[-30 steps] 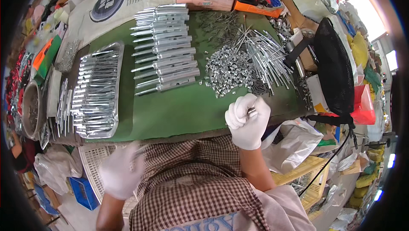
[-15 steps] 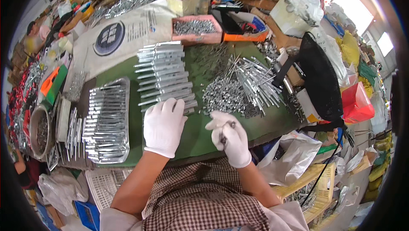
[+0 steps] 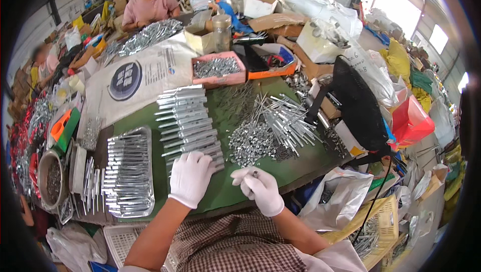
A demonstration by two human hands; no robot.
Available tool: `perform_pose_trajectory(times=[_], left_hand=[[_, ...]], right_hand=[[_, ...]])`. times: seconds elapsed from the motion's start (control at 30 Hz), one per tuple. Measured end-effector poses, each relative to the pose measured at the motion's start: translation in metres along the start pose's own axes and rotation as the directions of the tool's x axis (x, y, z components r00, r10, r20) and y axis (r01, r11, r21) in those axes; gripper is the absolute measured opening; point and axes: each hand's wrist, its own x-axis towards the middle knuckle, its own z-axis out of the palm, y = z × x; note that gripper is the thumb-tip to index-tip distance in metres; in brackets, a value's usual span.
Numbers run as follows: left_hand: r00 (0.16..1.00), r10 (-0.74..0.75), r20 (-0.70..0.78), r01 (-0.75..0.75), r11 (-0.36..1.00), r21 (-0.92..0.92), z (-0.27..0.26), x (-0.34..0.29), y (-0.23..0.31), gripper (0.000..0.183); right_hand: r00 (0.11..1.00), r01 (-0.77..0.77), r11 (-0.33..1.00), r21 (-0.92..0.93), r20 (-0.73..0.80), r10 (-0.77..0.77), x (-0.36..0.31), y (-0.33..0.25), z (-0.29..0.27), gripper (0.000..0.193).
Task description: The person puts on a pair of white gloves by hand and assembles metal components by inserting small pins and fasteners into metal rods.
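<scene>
My left hand (image 3: 191, 179), in a white glove, rests at the near end of a row of silver metal rods with thicker sleeves (image 3: 186, 121). Its fingers are curled together and their tips are hidden, so what they grip does not show. My right hand (image 3: 260, 190), also gloved, is closed around a small metal piece (image 3: 256, 174), whose round end pokes out by the thumb. Just beyond that hand lies a heap of small shiny metal pieces (image 3: 250, 144). Loose silver rods (image 3: 290, 121) fan out to the heap's right.
Left of the row, a metal tray (image 3: 151, 171) holds stacked rods. Behind stand a pink box (image 3: 218, 79) of small parts and an orange box (image 3: 273, 75). A black object (image 3: 358, 106) leans at the right. Another person (image 3: 150, 4) sits across the table.
The view has tilted up, bringing the person across the table into sight. My left fingers have curled in more over the nearest rods. My right hand has turned slightly and stays closed.
</scene>
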Motion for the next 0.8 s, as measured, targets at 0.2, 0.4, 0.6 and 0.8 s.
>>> perform_pose_trajectory(times=[0.2,0.4,0.6,0.8], left_hand=[[0.997,0.047,0.053,-0.043,0.996,-0.077,-0.011,-0.010,0.019,0.032],[0.995,0.055,-0.080,-0.065,0.991,-0.120,-0.011,-0.023,0.010,0.032],[0.991,0.108,0.076,-0.103,0.992,-0.069,-0.047,-0.012,0.022,0.043],[0.946,0.192,0.262,-0.189,0.981,-0.035,-0.038,0.003,0.050,0.022]], right_hand=[[1.000,0.016,0.997,-0.078,0.026,-0.014,-0.003,0.004,0.000,0.025],[0.999,0.005,0.998,-0.063,0.040,-0.002,-0.009,0.003,-0.001,0.025],[0.997,-0.082,0.976,-0.204,-0.022,0.079,-0.018,-0.014,0.002,0.034],[0.981,-0.187,0.949,-0.255,-0.102,0.166,-0.015,-0.020,0.001,0.039]])
